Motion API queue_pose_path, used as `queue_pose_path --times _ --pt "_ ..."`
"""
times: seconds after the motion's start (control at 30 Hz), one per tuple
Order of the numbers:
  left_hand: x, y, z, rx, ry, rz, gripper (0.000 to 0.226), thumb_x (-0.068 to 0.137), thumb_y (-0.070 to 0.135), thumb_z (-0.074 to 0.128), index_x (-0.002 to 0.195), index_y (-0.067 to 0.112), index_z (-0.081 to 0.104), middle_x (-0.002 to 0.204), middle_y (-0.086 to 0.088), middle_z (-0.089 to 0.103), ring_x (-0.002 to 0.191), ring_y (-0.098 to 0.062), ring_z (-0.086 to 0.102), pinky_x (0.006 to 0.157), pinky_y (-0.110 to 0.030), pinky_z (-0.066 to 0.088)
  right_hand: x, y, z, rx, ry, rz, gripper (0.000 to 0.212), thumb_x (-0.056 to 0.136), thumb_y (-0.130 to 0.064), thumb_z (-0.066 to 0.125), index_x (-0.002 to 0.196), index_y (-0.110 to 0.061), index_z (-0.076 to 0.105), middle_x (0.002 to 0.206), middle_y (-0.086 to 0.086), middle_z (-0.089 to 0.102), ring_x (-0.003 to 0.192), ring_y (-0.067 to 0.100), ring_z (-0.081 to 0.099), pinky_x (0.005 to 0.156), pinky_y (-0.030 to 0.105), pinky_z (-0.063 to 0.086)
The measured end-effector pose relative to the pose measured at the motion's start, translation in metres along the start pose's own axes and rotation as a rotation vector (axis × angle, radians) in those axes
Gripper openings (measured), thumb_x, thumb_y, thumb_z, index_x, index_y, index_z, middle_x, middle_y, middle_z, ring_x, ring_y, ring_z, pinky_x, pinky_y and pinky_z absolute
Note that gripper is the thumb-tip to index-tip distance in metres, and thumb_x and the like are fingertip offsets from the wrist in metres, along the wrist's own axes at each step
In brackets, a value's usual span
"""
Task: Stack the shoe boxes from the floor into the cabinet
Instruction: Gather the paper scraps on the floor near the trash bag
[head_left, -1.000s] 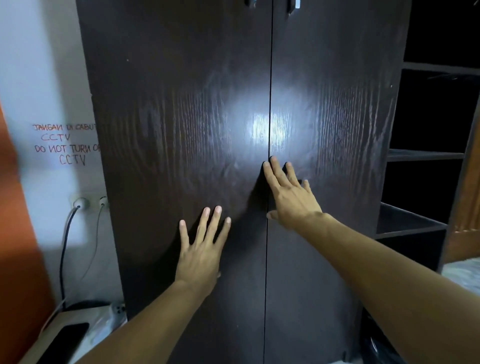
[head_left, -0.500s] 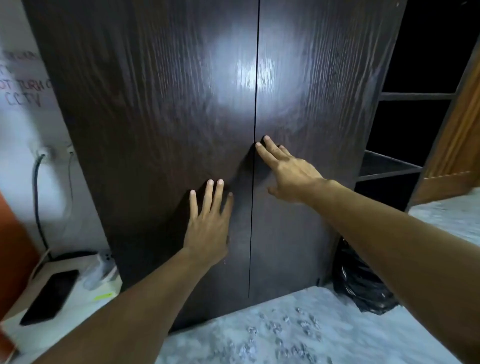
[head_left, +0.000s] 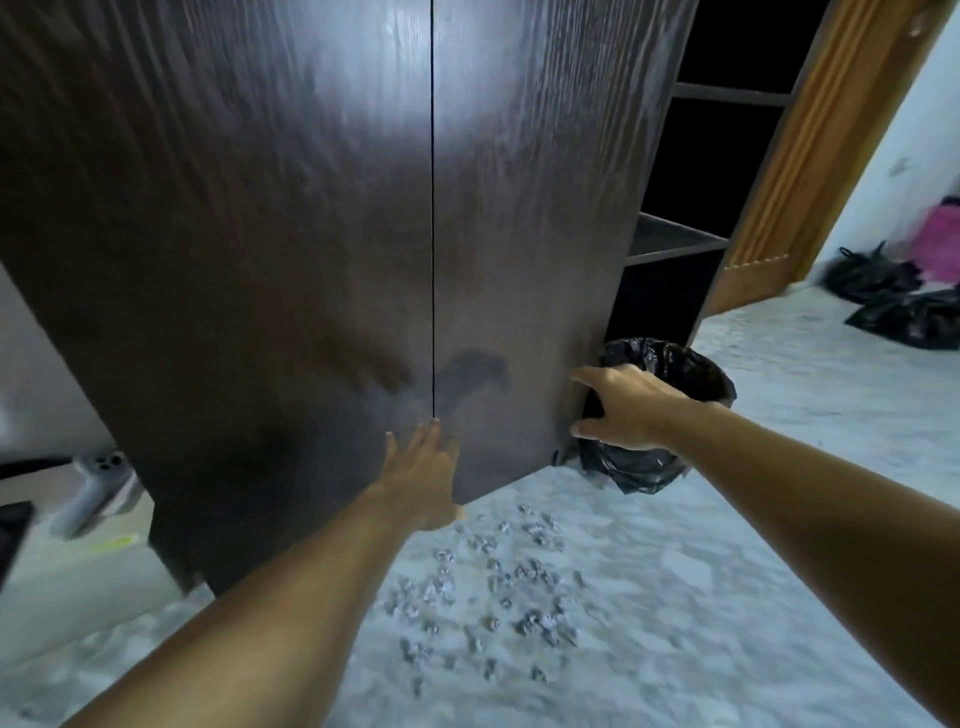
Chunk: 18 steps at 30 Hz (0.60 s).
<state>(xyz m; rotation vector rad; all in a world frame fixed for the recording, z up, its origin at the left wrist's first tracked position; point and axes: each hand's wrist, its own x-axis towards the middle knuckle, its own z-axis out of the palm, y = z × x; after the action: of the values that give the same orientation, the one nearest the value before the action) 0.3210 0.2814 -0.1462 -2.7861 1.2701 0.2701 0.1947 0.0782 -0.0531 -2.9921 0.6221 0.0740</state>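
The dark wooden cabinet (head_left: 311, 234) fills the view, both doors closed with a thin seam between them. My left hand (head_left: 423, 467) lies flat and open against the doors' lower part, fingertips at the seam. My right hand (head_left: 623, 405) is cupped around the right edge of the right door (head_left: 530, 260) low down, fingers above and thumb below. No shoe box is in view.
A bin lined with a black bag (head_left: 675, 374) stands right of the cabinet, just behind my right hand. Open dark shelves (head_left: 670, 239) and a wooden door frame (head_left: 810, 156) lie beyond. Black bags (head_left: 904, 312) sit far right. A phone (head_left: 98, 483) rests on a low white surface left.
The view has tilted down toward the floor. My left hand slid lower along the seam. My right hand left the seam and moved to the right door's outer edge.
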Motion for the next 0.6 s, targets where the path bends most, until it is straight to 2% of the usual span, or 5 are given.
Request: queue_pose_path --times 0.1,0.23,0.33,0.47,0.6 --pt "0.008 0.014 0.001 -0.042 -0.052 0.046 0.092 0.084 0.049 0.063 0.153 0.017 0.011 0.162 -0.007 0.001 0.148 -0.028 0.006 0.117 -0.054 0.009 -0.020 0.022 0.005 -0.048 -0.080 0.049 0.066 0.081 -0.042 0.067 0.140 -0.026 0.041 0.122 0.009 0.060 0.107 0.030 0.059 0.082 0.033 0.050" --pt "0.026 0.036 0.011 -0.126 -0.082 0.036 0.094 0.079 0.054 0.066 0.151 0.017 0.018 0.161 -0.005 0.009 0.148 -0.026 0.010 0.116 -0.055 0.015 -0.022 0.060 0.010 -0.070 -0.092 0.147 0.070 0.075 -0.049 0.067 0.138 -0.026 0.045 0.123 0.008 0.060 0.111 0.030 0.058 0.088 0.041 0.052" --pt "0.039 0.052 0.023 -0.141 -0.092 0.056 0.089 0.078 0.054 0.068 0.148 0.015 0.030 0.157 -0.006 0.023 0.143 -0.028 0.024 0.112 -0.045 0.029 -0.011 0.083 0.026 -0.045 -0.082 0.195 0.064 0.076 -0.050 0.065 0.134 -0.027 0.049 0.122 0.008 0.060 0.110 0.031 0.059 0.088 0.041 0.052" --pt "0.068 0.078 0.036 -0.244 -0.010 0.143 0.070 0.082 0.045 0.067 0.139 0.011 0.043 0.147 -0.007 0.040 0.134 -0.027 0.039 0.106 -0.038 0.037 0.014 0.112 0.060 -0.021 0.004 0.261 0.054 0.082 -0.040 0.065 0.133 -0.028 0.052 0.122 0.010 0.061 0.109 0.031 0.059 0.082 0.034 0.049" --pt "0.116 0.116 0.031 -0.377 0.101 0.277 0.055 0.088 0.026 0.064 0.136 0.007 0.046 0.146 -0.011 0.042 0.134 -0.029 0.039 0.108 -0.039 0.035 0.043 0.147 0.088 -0.020 0.125 0.321 0.041 0.085 -0.024 0.060 0.125 -0.024 0.057 0.118 0.010 0.064 0.105 0.031 0.061 0.076 0.033 0.048"
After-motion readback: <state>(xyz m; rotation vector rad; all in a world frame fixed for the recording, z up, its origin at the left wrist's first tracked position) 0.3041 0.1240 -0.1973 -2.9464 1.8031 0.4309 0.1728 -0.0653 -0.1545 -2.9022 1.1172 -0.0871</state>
